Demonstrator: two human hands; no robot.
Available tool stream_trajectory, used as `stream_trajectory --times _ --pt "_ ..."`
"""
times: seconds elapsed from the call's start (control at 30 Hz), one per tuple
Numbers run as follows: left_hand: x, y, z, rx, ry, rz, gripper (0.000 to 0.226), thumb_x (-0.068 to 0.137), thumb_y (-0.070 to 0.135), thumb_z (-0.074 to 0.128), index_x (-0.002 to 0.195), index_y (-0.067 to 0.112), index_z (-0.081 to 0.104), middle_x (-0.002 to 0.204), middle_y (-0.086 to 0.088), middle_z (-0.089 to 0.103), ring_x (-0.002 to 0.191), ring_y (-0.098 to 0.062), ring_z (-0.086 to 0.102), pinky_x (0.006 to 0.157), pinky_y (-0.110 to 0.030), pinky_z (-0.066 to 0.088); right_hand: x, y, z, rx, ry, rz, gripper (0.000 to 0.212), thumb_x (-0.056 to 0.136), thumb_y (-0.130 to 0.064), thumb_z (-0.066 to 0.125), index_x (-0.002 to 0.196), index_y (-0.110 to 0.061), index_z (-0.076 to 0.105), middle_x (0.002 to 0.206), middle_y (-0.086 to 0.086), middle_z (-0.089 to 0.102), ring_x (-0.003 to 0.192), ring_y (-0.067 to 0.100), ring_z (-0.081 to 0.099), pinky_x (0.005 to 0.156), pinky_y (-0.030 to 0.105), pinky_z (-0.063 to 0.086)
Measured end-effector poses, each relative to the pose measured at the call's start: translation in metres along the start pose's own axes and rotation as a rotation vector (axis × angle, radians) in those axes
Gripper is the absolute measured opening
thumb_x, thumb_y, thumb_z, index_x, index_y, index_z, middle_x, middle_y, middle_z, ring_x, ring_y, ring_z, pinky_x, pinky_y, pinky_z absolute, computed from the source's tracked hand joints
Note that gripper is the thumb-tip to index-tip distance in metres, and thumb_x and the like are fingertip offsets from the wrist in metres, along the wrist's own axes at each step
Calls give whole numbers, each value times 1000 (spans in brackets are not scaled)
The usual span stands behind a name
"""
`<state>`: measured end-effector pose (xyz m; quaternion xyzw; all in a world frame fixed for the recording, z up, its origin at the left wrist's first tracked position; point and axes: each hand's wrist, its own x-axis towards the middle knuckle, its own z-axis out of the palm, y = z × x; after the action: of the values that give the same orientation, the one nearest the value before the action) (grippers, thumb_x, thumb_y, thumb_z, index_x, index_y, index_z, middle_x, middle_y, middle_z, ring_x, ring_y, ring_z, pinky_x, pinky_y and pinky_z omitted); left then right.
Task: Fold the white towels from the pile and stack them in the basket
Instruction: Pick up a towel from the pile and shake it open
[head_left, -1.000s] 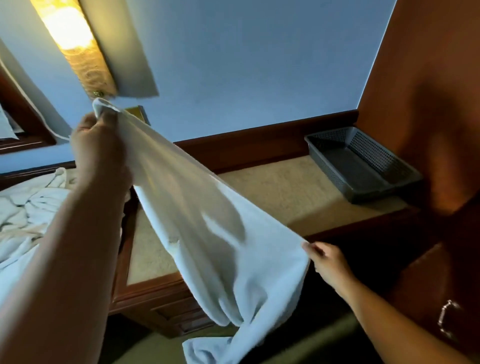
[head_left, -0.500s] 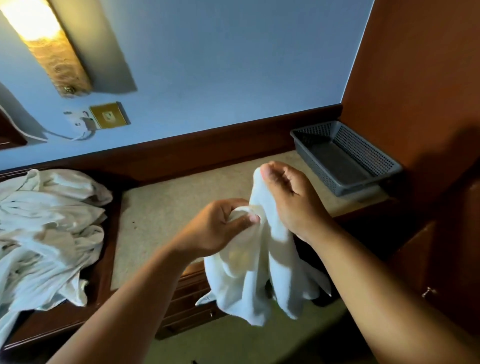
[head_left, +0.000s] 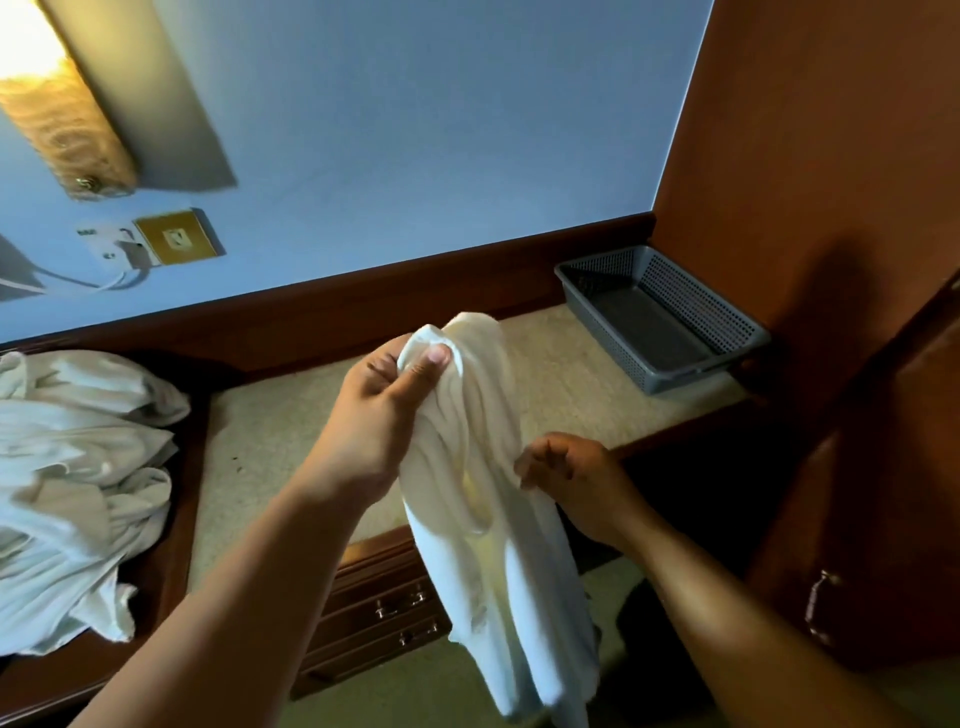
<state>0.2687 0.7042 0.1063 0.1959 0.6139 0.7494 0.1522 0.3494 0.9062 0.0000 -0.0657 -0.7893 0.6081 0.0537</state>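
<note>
Fold's barely started I reckon: left hand (head_left: 387, 415) pinches the towel (head_left: 498, 571) by its bunched top, hanging off the counter (head_left: 291, 441) front, right hand (head_left: 571, 475) curled at its edge (gripping? can't tell), so I'd want corners matched before the basket (head_left: 701, 312).
</note>
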Motion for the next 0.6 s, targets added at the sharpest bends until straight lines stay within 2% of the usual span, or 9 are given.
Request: stream_trajectory --times 0.1,0.13,0.2,0.23,0.3,0.37,0.43,0.5,0.6 --pt "0 3 -5 -39 21 -38 21 101 28 58 101 9 66 89 -19 62 79 -30 62 74 -43 54 -10 37 7 79 -25 65 18 97 -25 62 81 -18 64 79 6 65 78 20 60 79 48 49" --pt "-2 4 -6 -40 19 -48 22 100 29 59 102 8 65 89 -19 62 78 -30 62 73 -43 54 -13 39 10 88 -13 73 17 99 -26 60 85 -15 61 81 12 63 77 22 58 78 48 48" --pt "-5 4 -6 0 -2 -57 25 96 30 60 101 6 64 87 -18 61 77 -30 60 71 -41 53 -16 27 17 106 -4 47 28 97 -41 60 96 -13 58 89 17 63 79 24 59 76 39 50" --pt "-6 3 -5 30 -16 -59 25 95 30 60 99 6 64 86 -18 61 77 -30 60 71 -40 52 -16 18 20 153 4 36 34 94 -46 62 102 -14 57 97 15 65 85 22 63 77 33 53" --pt "-8 0 -3 49 -19 -67 25 93 31 60 96 6 64 85 -18 61 78 -31 58 73 -42 49 -14 -2 25 274 44 -21 54 84 -59 68 118 -18 55 113 6 66 103 21 66 81 31 56" --pt "-8 -2 -1 29 -2 -81 28 92 31 62 96 3 63 85 -20 60 80 -32 56 75 -47 46 -14 -13 28 372 25 -124 62 84 -55 67 129 -16 52 122 5 65 112 23 65 86 35 57" --pt "-6 1 -1 18 13 -90 27 92 32 63 95 5 65 86 -20 61 81 -33 56 77 -50 46 -14 -14 35 309 20 -147 57 85 -54 68 128 -18 56 120 5 67 110 26 66 90 45 57" --pt "-5 5 -3 29 13 -83 21 93 31 62 95 11 67 87 -19 61 82 -33 58 79 -49 47 -10 -6 43 174 74 -71 47 83 -54 72 118 -24 63 112 0 71 103 22 69 89 51 57" --pt "-5 11 -8 13 34 -58 29 94 29 60 101 2 63 88 -20 59 83 -34 56 80 -50 46 -5 9 52 172 76 38 18 95 -28 66 109 -17 67 100 2 75 93 15 72 88 45 58"
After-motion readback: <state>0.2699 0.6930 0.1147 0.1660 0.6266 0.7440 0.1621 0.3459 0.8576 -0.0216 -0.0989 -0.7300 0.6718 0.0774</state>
